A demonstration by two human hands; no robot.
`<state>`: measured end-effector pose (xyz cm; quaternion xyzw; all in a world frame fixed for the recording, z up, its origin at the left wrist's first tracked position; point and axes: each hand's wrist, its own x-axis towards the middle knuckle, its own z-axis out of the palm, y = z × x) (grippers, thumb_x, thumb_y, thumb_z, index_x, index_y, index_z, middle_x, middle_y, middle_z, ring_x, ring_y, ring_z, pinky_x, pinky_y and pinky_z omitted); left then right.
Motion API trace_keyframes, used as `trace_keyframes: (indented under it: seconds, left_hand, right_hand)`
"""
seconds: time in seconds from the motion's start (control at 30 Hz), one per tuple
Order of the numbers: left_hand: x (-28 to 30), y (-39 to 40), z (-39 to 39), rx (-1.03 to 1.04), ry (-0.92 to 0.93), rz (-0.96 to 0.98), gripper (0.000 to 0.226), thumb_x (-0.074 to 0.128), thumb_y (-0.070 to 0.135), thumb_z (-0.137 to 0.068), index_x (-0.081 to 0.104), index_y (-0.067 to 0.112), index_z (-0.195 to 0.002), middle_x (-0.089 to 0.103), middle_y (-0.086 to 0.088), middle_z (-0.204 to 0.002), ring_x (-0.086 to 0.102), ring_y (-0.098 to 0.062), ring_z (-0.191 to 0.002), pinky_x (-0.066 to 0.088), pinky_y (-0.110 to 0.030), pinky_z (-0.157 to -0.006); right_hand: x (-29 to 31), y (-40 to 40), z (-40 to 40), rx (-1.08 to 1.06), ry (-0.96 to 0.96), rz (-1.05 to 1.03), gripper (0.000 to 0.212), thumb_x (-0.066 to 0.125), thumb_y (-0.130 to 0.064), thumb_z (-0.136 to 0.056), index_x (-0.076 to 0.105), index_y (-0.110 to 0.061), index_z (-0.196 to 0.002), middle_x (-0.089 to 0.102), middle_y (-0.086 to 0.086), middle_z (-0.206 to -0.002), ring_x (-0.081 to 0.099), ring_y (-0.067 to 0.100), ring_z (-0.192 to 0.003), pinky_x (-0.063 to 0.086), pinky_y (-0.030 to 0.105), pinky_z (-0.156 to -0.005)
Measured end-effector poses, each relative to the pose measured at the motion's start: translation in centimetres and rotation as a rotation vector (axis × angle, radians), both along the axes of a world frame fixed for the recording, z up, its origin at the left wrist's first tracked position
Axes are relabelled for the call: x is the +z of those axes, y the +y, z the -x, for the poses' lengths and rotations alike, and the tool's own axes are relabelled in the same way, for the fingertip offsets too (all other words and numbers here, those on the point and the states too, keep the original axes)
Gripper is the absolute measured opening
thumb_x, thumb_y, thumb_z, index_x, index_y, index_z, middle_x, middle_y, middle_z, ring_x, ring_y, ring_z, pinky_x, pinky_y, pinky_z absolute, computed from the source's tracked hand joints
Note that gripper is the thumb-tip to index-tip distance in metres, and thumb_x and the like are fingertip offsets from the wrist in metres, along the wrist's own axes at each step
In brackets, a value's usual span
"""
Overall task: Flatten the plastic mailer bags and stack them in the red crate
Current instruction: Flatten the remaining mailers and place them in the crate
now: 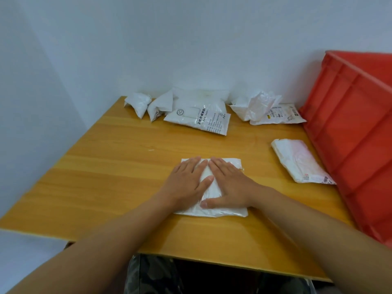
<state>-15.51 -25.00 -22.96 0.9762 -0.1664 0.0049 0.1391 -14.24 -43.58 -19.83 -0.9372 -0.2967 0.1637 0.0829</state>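
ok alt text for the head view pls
Both hands, left and right, press flat on a white mailer bag on a wooden table. More crumpled bags lie at the far edge, and a red crate stands at the right.

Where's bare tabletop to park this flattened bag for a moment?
Bare wood lies left of the left hand, out to the table edge, and between the pressed mailer and the printed bag. The back edge and the strip along the red crate are crowded.

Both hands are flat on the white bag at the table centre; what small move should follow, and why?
Probably sweep both hands outward across the white mailer bag to press air out: fingertips meet over its middle, its edges still look wrinkled, and the red crate waits to the right.
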Motion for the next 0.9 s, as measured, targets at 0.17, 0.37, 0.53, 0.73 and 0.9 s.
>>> trace_keyframes:
  seconds: [0.17, 0.37, 0.53, 0.73, 0.9]
  left_hand:
    - [0.6, 0.6, 0.5, 0.145, -0.14, 0.05, 0.08, 0.003, 0.064, -0.083, 0.052, 0.034, -0.139, 0.054, 0.003, -0.129, 0.043, -0.019, -0.123, 0.02, -0.037, -0.103]
    - [0.0, 0.8, 0.4, 0.12, -0.39, 0.142, 0.051, 0.04, 0.058, -0.083, 0.067, 0.016, -0.095, 0.06, -0.005, -0.112, 0.054, -0.028, -0.112, 0.036, -0.04, -0.094]
    - [0.3, 0.1, 0.1, -0.058, -0.085, 0.05, 0.098, 0.024, 0.074, -0.08, 0.024, 0.01, -0.154, 0.02, 0.001, -0.163, -0.001, -0.015, -0.153, 0.01, -0.037, -0.124]
    - [1.0, -0.1, -0.2, -0.107, 0.055, -0.06, 0.115, 0.012, 0.091, -0.071, 0.003, 0.017, -0.158, -0.003, 0.0, -0.166, -0.006, -0.01, -0.151, -0.005, -0.024, -0.118]
    - [0.8, -0.3, -0.3, -0.108, 0.072, -0.093, 0.112, 0.018, 0.089, -0.073, 0.004, 0.017, -0.158, 0.003, -0.001, -0.166, -0.001, -0.013, -0.152, -0.001, -0.028, -0.12]
  right_hand:
    - [2.1, -1.5, -1.5, 0.035, -0.025, 0.114, 0.127, 0.048, -0.09, -0.069, -0.005, -0.017, -0.159, -0.025, -0.001, -0.163, -0.024, 0.013, -0.149, -0.008, 0.033, -0.121]
    - [3.0, -2.5, -0.7, 0.013, 0.052, 0.071, 0.107, 0.057, -0.069, -0.086, 0.001, -0.015, -0.16, -0.013, -0.001, -0.166, -0.013, 0.012, -0.152, 0.001, 0.032, -0.124]
    - [1.0, -1.9, 0.6, -0.065, 0.005, -0.008, 0.125, 0.053, -0.084, -0.074, -0.003, -0.01, -0.158, -0.011, 0.002, -0.166, -0.011, 0.012, -0.152, 0.003, 0.037, -0.125]
    - [-0.5, -1.8, 0.6, -0.06, -0.081, -0.004, 0.141, 0.027, -0.101, -0.056, -0.016, -0.012, -0.156, -0.025, 0.003, -0.163, -0.024, 0.01, -0.148, -0.006, 0.035, -0.124]
    - [-1.0, -1.7, 0.6, -0.066, -0.082, -0.029, 0.142, 0.026, -0.101, -0.054, -0.015, -0.012, -0.156, -0.026, 0.002, -0.163, -0.024, 0.01, -0.149, -0.007, 0.034, -0.124]
